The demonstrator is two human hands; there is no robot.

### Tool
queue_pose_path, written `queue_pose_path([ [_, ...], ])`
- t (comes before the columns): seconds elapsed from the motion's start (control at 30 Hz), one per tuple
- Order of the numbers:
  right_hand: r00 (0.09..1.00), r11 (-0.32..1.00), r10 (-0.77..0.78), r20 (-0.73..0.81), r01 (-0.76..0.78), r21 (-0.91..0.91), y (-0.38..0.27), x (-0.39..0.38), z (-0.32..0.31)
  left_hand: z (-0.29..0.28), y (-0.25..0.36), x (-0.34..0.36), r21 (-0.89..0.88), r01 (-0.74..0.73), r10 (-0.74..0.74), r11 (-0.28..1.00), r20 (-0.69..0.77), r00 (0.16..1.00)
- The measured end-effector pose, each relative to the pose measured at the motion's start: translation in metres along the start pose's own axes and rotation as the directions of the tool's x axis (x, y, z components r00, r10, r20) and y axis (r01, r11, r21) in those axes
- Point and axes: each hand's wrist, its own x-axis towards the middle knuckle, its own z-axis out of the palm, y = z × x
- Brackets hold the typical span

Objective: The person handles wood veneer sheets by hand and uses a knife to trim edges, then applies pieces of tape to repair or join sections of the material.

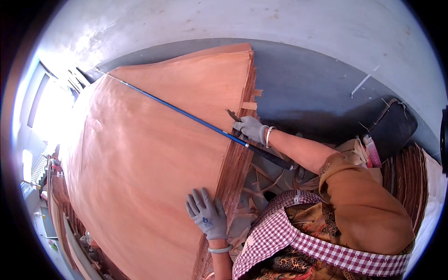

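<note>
A tall stack of thin, orange-tan wood veneer sheets (154, 126) spreads out before me, its layered edge running along my side. My left hand (207, 217), in a grey glove, lies flat on the top sheet near that edge, fingers spread. At the far part of the same edge, my gloved right hand (252, 129) is closed around a short dark object (232, 115), whose tip pokes out past the fingers; its kind is unclear. A long blue rod (186, 112) with a black grip lies slantwise across the stack, its grip passing just below my right hand and overhanging the edge.
Torn veneer strips (254, 186) litter the floor between the stack and me. More stacked sheets (406, 175) stand at the right, near a dark panel (394, 123). A grey and white wall (303, 70) rises behind the stack. Further stacks (60, 200) stand at the left.
</note>
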Motion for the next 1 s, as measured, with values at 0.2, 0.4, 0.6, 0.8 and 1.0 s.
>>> queue_pose_path([
  [0.2, 0.970, 0.846, -0.234, -0.063, 0.171, -0.505, -0.013, -0.006, 0.021, 0.003, 0.001, -0.003, 0.032, -0.007, 0.007, 0.999, 0.004, 1.000],
  [0.4, 0.936, 0.921, -0.304, -0.179, 0.241, -0.306, -0.004, -0.008, 0.029, 0.008, -0.001, -0.005, 0.074, -0.010, 0.008, 0.997, 0.025, 1.000],
  [0.6, 0.955, 0.982, -0.179, -0.237, 0.189, 0.021, 0.036, 0.023, 0.033, 0.011, -0.002, -0.008, 0.076, -0.004, 0.002, 0.997, 0.028, 1.000],
  [0.8, 0.975, 0.973, -0.138, -0.174, 0.167, 0.162, 0.038, 0.031, 0.020, 0.012, 0.006, -0.005, 0.025, 0.018, -0.016, 1.000, -0.065, 0.998],
  [1.0, 0.988, 0.985, -0.152, -0.038, 0.154, 0.073, 0.021, 0.009, 0.030, 0.016, -0.020, -0.019, 0.085, 0.015, -0.011, 0.996, -0.048, 0.999],
])
